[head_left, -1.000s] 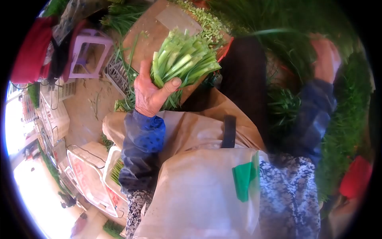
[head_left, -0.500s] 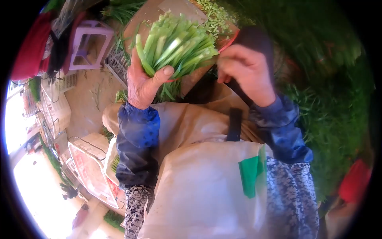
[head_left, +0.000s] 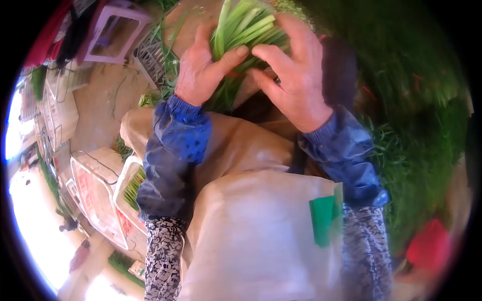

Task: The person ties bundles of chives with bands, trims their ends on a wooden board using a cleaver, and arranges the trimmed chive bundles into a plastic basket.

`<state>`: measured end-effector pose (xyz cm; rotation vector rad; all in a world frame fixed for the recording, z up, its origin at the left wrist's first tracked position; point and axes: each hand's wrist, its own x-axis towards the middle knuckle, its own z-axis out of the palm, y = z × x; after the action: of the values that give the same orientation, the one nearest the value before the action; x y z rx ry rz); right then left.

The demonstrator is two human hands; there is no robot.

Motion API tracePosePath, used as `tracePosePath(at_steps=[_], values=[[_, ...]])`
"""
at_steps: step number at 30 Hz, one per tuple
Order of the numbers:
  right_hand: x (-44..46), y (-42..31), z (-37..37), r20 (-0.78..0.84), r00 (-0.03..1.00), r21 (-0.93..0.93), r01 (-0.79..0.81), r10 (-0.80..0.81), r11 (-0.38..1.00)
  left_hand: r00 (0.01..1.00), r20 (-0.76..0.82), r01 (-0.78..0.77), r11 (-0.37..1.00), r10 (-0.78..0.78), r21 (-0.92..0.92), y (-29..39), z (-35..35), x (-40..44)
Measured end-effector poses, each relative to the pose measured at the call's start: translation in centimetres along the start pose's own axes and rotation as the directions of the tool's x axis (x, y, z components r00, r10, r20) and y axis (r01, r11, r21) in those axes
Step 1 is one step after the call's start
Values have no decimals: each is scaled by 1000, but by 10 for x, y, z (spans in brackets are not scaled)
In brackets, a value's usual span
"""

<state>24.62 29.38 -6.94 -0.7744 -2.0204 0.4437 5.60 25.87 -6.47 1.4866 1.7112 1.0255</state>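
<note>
A bunch of leafy green stalks [head_left: 248, 30] is held up at the top of the head view, its pale cut ends pointing upward. My left hand [head_left: 203, 67] is closed around its left side, thumb across the front. On the right side, my right hand [head_left: 296, 70] curves round the same bunch, its thumb and forefinger near my left thumb. Some right fingertips are hidden behind the stalks. A bit of red band shows on the bunch just below my left thumb. The exact kind of greens is not clear.
A large heap of long greens [head_left: 416, 100] fills the right side. Left are a purple plastic stool [head_left: 143, 22], a grey crate [head_left: 148, 57] and a white basket [head_left: 120, 195] with green stalks. A beige apron [head_left: 251, 226] covers my lap. Something red [head_left: 429, 246] lies lower right.
My right hand has moved left from beside the bunch onto its right side. My left hand and the bunch now appear higher and turned a little in view.
</note>
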Motion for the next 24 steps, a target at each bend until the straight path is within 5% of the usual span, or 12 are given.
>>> tracePosePath(at_steps=[5, 7, 10, 11, 12, 14, 16, 17, 19, 20, 21, 24], values=[[15, 2, 5, -41, 993, -186, 101, -110, 977, 1000, 29, -7, 1000, 7, -13, -3, -1, 5], [18, 9, 5, -95, 992, 70, 91, -85, 993, 999, 42, -6, 1000, 7, -30, -3, -1, 5], [30, 29, -27, -187, 928, 226, -278, 322, 934, 997, 64, -39, 995, 45, -94, -9, -2, 6], [37, 38, -49, -255, 865, -2, -447, 432, 894, 994, 75, -67, 988, 78, -139, -9, -3, 7], [46, 50, -72, -313, 747, 179, -560, 587, 809, 995, 100, 26, 968, -1, -248, 6, -5, 2], [36, 100, -125, -289, 772, -428, -633, 566, 645, 996, 84, 25, 955, 0, -296, 9, -9, -4], [7, 120, -126, -133, 954, -677, -284, 267, 679, 994, 103, 79, 926, -43, -369, 9, -13, -9], [3, 90, -112, -61, 994, -636, -109, 91, 764, 994, 108, 66, 929, -28, -365, 9, -13, -11], [2, 25, -83, 210, 933, -64, -284, 291, 957, 997, 63, 61, 911, -38, -407, 10, -12, -18], [-11, 6, -66, 426, 718, 367, -693, 551, 620, 996, 70, 84, 900, -60, -428, 11, -13, -22], [-23, -1, -44, 468, 685, 605, -709, 559, 363, 996, 71, 81, 904, -56, -419, 9, -14, -24], [-31, -11, -27, 466, 724, 610, -679, 508, 408, 999, 33, 26, 917, -14, -398, 13, -22, -41]])
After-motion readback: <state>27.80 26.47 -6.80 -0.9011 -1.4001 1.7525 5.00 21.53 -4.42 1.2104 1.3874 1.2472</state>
